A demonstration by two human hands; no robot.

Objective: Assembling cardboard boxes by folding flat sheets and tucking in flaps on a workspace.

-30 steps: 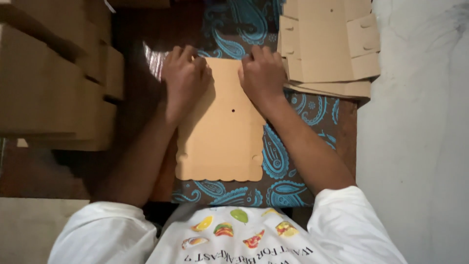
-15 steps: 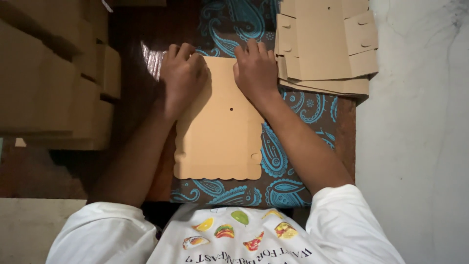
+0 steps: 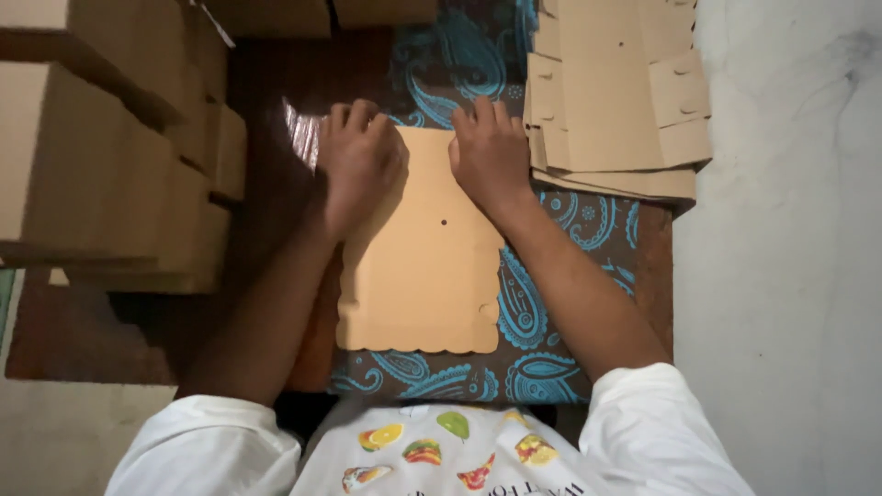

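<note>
A flat tan cardboard sheet (image 3: 423,266) with a scalloped near edge and a small hole in its middle lies on a blue paisley cloth (image 3: 542,303). My left hand (image 3: 356,161) rests on the sheet's far left corner, fingers curled over its far edge. My right hand (image 3: 489,152) presses the far right corner in the same way. Both hands grip the sheet's far edge.
A stack of flat die-cut cardboard blanks (image 3: 616,92) lies at the far right. Assembled brown cardboard boxes (image 3: 101,156) are piled on the left. A pale wall (image 3: 790,248) runs along the right. A crinkled clear plastic piece (image 3: 301,133) sits beside my left hand.
Both hands have drawn slightly closer together along the sheet's far edge. The sheet stays flat in place.
</note>
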